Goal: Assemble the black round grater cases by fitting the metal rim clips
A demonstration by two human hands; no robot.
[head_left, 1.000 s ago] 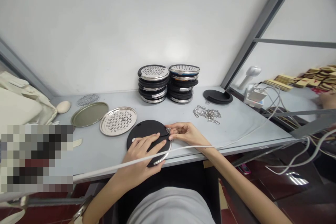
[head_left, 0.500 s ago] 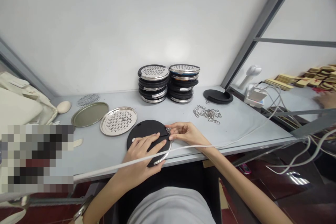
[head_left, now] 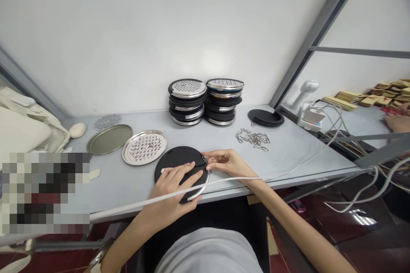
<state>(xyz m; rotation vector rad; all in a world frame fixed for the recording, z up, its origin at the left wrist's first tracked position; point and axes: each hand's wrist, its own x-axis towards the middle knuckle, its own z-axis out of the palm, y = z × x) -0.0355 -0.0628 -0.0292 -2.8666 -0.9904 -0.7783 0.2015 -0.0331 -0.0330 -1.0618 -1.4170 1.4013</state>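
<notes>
A round black grater holder (head_left: 179,156) with a shiny metal rim along its right front side lies at the table's front edge. Across its top spread the fingers of my left hand (head_left: 174,187), the thumb at the near edge, holding it down. At the holder's right edge, my right hand (head_left: 226,163) pinches a small metal wire hook (head_left: 206,160); whether the hook is fastened there I cannot tell. Right of the back stacks is a loose pile of similar wire hooks (head_left: 254,137). To the left lies a silver grater plate (head_left: 144,148), with small bits of metal on it.
Two stacks of round graters (head_left: 187,101) stand against the wall. Also on the table are an olive-grey disc (head_left: 109,140), a perforated plate (head_left: 108,122) and another black holder (head_left: 265,117). A white cable (head_left: 237,178) crosses before my arms. Another person's hand (head_left: 397,123) shows far right.
Both hands stay in place on the holder and the hook, with hardly any visible movement. At far right, the other person's hand has shifted slightly.
</notes>
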